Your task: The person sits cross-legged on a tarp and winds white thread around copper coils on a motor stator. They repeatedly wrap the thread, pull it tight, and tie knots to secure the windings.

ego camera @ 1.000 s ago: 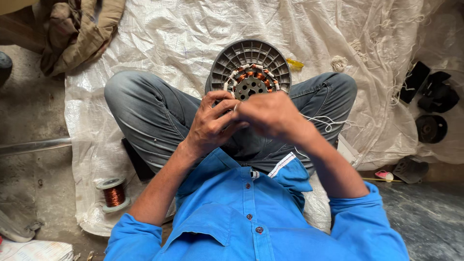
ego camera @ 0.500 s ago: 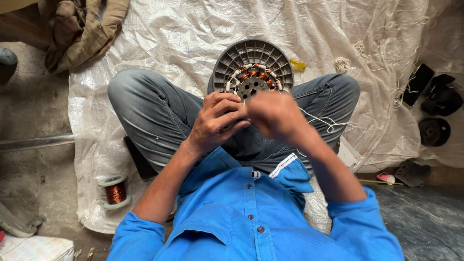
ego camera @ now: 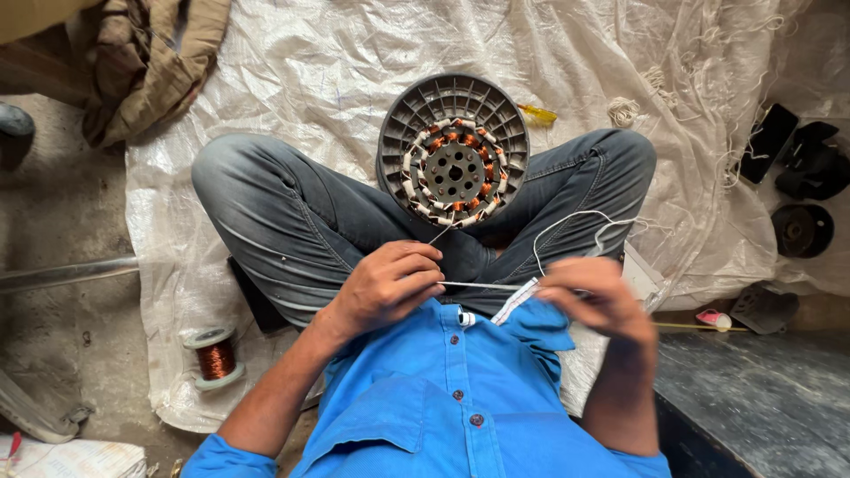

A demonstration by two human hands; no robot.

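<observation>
Left hand (ego camera: 390, 285) pinching white cord (ego camera: 482, 286) | right hand (ego camera: 595, 296) gripping it at 3 o'clock | limp, light; motor stator (ego camera: 453, 150) at 12 looks heavy, windings fragile—grip rim.

Grey ribbed motor housing (ego camera: 453, 155) is showing copper-orange windings; white thread (ego camera: 482, 286), blue shirt (ego camera: 452, 398), grey jeans (ego camera: 292, 221), white woven sheet (ego camera: 301, 62).
</observation>
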